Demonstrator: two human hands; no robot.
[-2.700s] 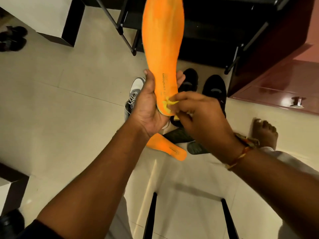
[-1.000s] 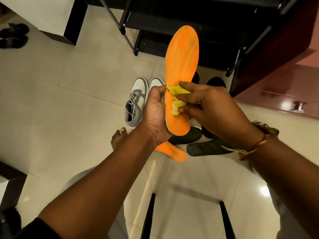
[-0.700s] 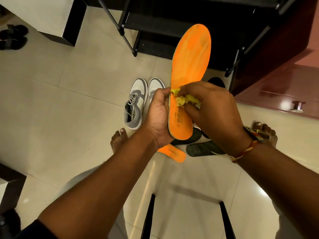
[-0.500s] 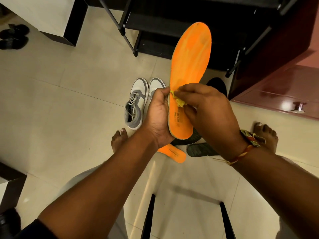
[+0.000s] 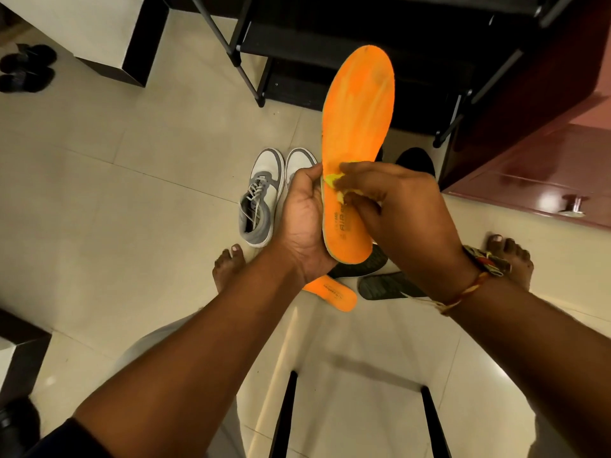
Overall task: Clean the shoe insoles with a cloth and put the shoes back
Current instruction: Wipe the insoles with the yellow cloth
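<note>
- While your left hand (image 5: 302,219) grips the heel half of the orange insole (image 5: 358,127) from its 9 o'clock edge, thumb hooked at the rim, the insole stands nearly upright in the middle of the view with its toe toward 12 o'clock.
- Your right hand (image 5: 403,213) has its fingers (image 5: 363,168) curled round a small yellow cloth (image 5: 330,178) and presses it on the insole's face, just above the printed lettering.
- A second orange insole (image 5: 334,290) lies on the tiled floor (image 5: 115,193) at 6 o'clock of the held one, partly hidden by your left wrist.
- Two dark sole-shaped pieces (image 5: 383,285) lie just beside it toward 3 o'clock; you cannot tell whether they touch it.
- A pair of grey-and-white sneakers (image 5: 261,196) stands on the floor at 9 o'clock of your left hand, toes toward 12 o'clock.
- A black shoe (image 5: 415,158) shows at 3 o'clock of the held insole, mostly hidden behind your right hand.
- A black rack (image 5: 297,38) fills 12 o'clock, and black sandals (image 5: 26,67) sit at 10 o'clock by the frame edge.
</note>
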